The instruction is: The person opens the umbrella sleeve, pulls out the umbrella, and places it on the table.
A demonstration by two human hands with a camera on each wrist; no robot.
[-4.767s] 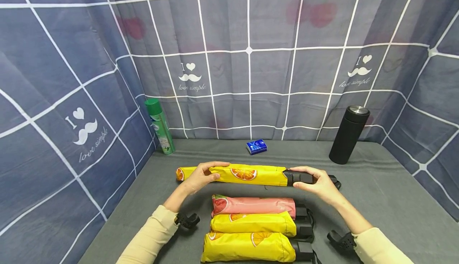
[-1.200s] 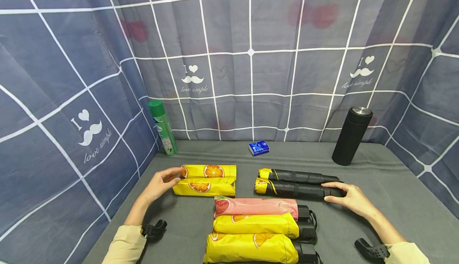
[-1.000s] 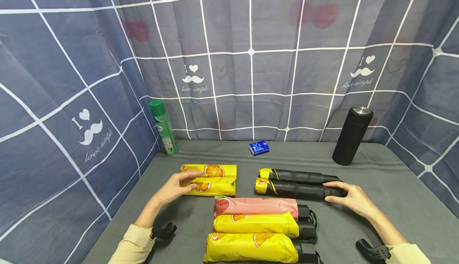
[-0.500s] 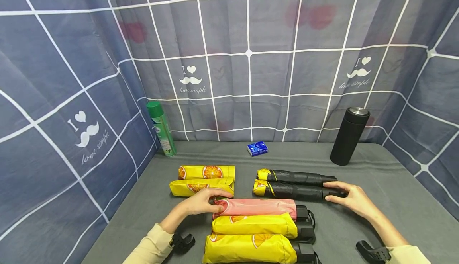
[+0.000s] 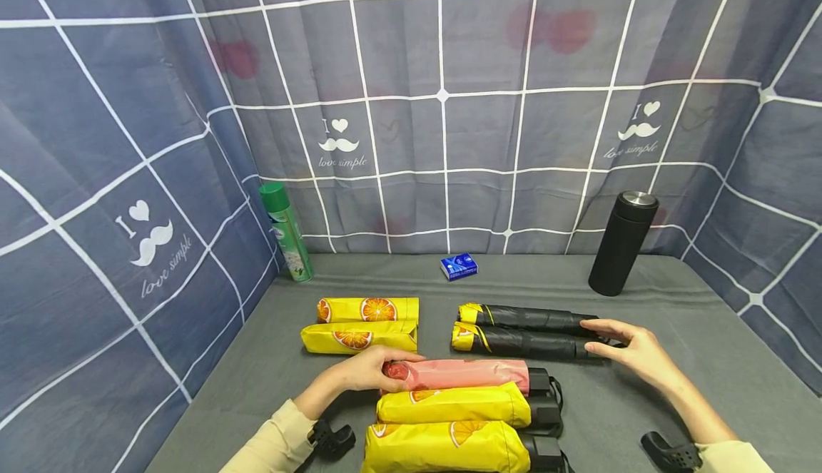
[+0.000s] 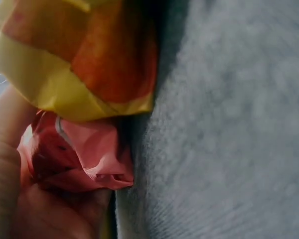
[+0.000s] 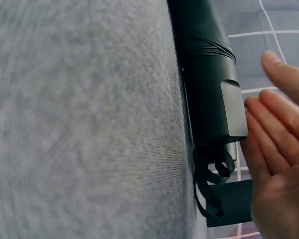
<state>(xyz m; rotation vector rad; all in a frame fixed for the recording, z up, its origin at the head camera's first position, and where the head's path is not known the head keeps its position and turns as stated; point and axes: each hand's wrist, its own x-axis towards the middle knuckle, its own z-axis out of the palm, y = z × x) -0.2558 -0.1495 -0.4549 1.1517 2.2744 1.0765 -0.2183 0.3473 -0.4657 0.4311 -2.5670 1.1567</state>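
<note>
Pink umbrella (image 5: 469, 374): lies lengthwise, left to right, on the grey tabletop (image 5: 726, 366), near the middle of its width; sleeved end to the left, black handle to the right.
Left hand (image 5: 371, 371): clamped on the left end of the pink umbrella, fingers over the far side, thumb on the near side; the left wrist view shows the pink end between thumb and fingers.
Left arm: enters over the near edge, left of the umbrellas, and slants forward and to the right.
Near black umbrella (image 5: 526, 343): beyond the pink umbrella, right of centre; its handle end lies within the spread of the right hand.
Right hand (image 5: 642, 353): thumb and fingers apart, fingers nearly straight beside the handle; whether they touch it cannot be told.
Right arm: enters by the near right corner and slants forward and to the left.
Far black umbrella (image 5: 529, 317): alongside the near black umbrella, on its far side.
Yellow umbrellas (image 5: 443, 448): two, side by side between the pink umbrella and the near edge, handles to the right.
Yellow covers (image 5: 394, 332): two, just beyond the left hand.
Far edge: green spray can (image 5: 292, 237) by the left corner, blue box (image 5: 459, 267) near the middle, black flask (image 5: 619, 248) toward the right corner.
</note>
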